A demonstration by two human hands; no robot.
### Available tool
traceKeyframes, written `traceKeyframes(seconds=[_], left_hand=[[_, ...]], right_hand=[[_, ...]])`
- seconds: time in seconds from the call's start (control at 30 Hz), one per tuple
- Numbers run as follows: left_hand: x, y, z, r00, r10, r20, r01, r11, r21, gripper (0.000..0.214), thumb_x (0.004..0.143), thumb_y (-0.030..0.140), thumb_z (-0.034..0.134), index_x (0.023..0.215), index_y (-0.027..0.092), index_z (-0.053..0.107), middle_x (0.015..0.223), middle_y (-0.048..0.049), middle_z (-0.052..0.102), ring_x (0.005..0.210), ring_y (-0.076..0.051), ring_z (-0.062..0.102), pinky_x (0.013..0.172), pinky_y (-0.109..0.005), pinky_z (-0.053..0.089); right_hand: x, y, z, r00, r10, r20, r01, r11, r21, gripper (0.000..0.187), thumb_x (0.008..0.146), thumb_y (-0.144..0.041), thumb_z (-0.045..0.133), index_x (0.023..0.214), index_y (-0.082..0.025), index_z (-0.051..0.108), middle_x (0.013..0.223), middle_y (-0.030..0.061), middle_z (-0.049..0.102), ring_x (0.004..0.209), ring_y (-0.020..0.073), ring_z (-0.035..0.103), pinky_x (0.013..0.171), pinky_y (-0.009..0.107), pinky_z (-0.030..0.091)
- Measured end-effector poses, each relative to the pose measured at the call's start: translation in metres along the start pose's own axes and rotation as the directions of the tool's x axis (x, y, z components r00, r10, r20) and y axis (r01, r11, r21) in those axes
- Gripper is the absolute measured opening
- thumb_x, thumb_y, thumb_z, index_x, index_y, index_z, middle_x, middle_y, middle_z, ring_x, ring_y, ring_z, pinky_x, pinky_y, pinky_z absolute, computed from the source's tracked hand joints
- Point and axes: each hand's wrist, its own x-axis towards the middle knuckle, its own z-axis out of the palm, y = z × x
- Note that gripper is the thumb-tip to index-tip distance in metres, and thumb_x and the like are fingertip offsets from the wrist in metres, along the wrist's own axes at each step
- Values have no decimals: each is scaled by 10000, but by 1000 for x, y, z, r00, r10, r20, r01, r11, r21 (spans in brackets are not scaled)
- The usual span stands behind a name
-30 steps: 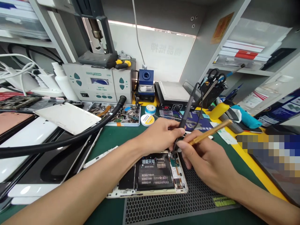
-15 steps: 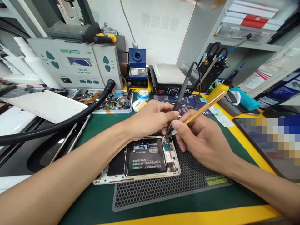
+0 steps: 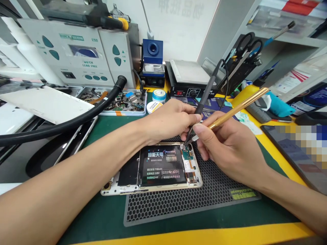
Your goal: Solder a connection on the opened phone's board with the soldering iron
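An opened tablet (image 3: 153, 170) with a black battery lies on a honeycomb mat (image 3: 189, 200). My left hand (image 3: 168, 119) is closed round a dark corded soldering iron (image 3: 205, 93), its tip down on the small board at the tablet's top right corner. My right hand (image 3: 224, 146) pinches a gold tool (image 3: 237, 109) like a pen, its metal tip at the same spot beside the iron's tip.
A thick black hose (image 3: 63, 124) crosses the left side. Behind stand a grey rework station (image 3: 76, 54), a parts tray (image 3: 117, 102), solder tins (image 3: 158, 97), a blue unit (image 3: 153, 61) and a hot plate (image 3: 189, 78). Scissors (image 3: 247, 44) stand at right. White panels (image 3: 43, 103) lie left.
The view has tilted down and drawn closer to the tablet. Both hands keep their tools at the tablet's top right corner; the tips have barely shifted.
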Motion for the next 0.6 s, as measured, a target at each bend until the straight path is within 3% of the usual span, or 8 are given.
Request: traceKeyframes(seconds=[0.23,0.43,0.6], left_hand=[[2,2,1,1000,0,-1,0,1000,15,271,915,172,548,647,160,582,625,-3,527,530,-87,494,512,-250,411],[1,4,1,1000,-11,14,11,1000,18,274,918,162,537,664,147,638,629,-15,556,523,-86,486,521,-254,416],[0,4,0,999,6,39,-5,1000,-7,270,926,153,523,679,149,634,631,-12,554,532,-85,496,519,-245,410]], right_hand=[[-1,-2,0,998,-51,-22,49,994,-98,460,979,-246,579,519,-235,564,673,-6,588,609,132,570,607,271,459],[-2,-4,-1,1000,13,3,-13,996,-92,440,981,-286,582,544,-234,575,585,-21,600,479,112,547,485,268,431],[-1,-3,-2,1000,13,18,-11,996,-85,439,977,-279,583,541,-231,566,590,-7,614,508,123,581,464,253,437]])
